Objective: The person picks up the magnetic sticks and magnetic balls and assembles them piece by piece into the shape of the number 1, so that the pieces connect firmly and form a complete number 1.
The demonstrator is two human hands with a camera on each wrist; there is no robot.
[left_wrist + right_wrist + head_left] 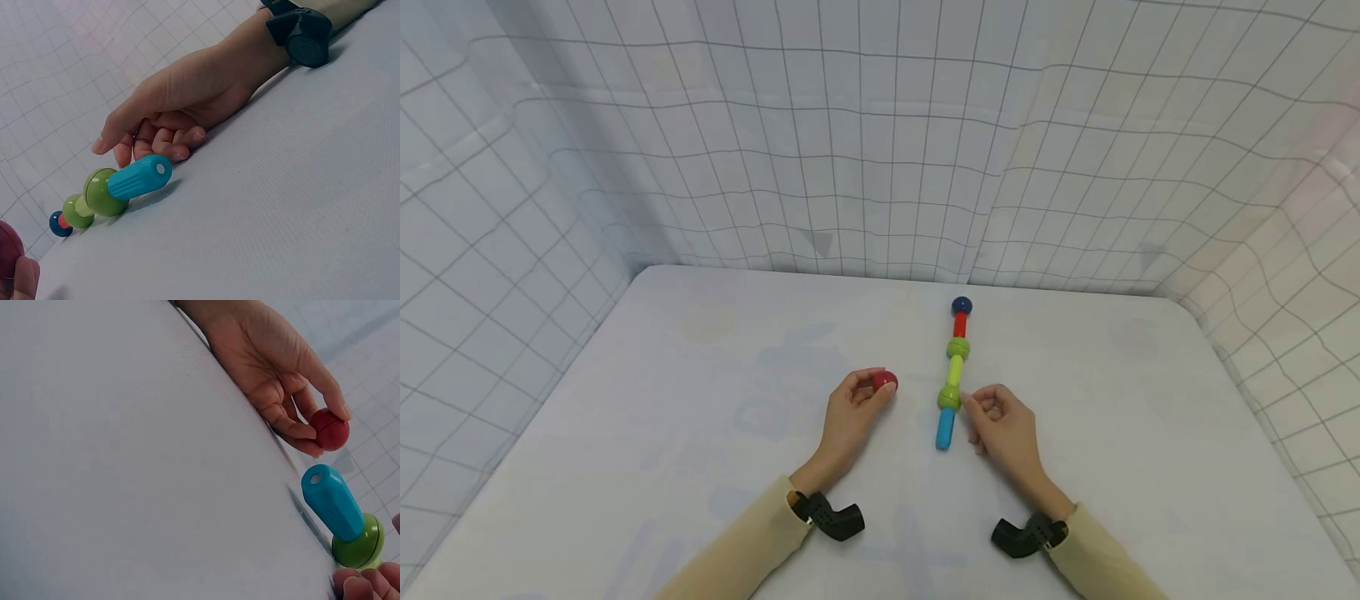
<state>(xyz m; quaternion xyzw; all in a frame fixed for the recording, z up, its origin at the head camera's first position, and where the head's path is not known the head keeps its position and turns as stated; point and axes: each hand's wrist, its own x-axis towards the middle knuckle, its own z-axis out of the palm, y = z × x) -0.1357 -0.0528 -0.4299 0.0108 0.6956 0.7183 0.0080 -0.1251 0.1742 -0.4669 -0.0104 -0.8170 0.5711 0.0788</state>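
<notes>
My left hand [850, 417] pinches a red ball [885, 381] between thumb and fingers; a seam runs round the ball [330, 430] in the right wrist view. To its right a straight chain of toy pieces lies on the table. From the far end come a dark blue ball [962, 306], a red rod [960, 325], a green ball [958, 347], a yellow-green rod [954, 371], another green ball [950, 397] and a blue rod [945, 429] with a pale dot on its end. Beside the nearer green ball, my right hand [1006, 429] has loosely bent fingers and holds nothing.
A white table [700, 333] with faint bluish marks lies under both hands. White curtains [880, 150] with a dark grid pattern hang behind it and at both sides. Each wrist wears a black camera mount [835, 517].
</notes>
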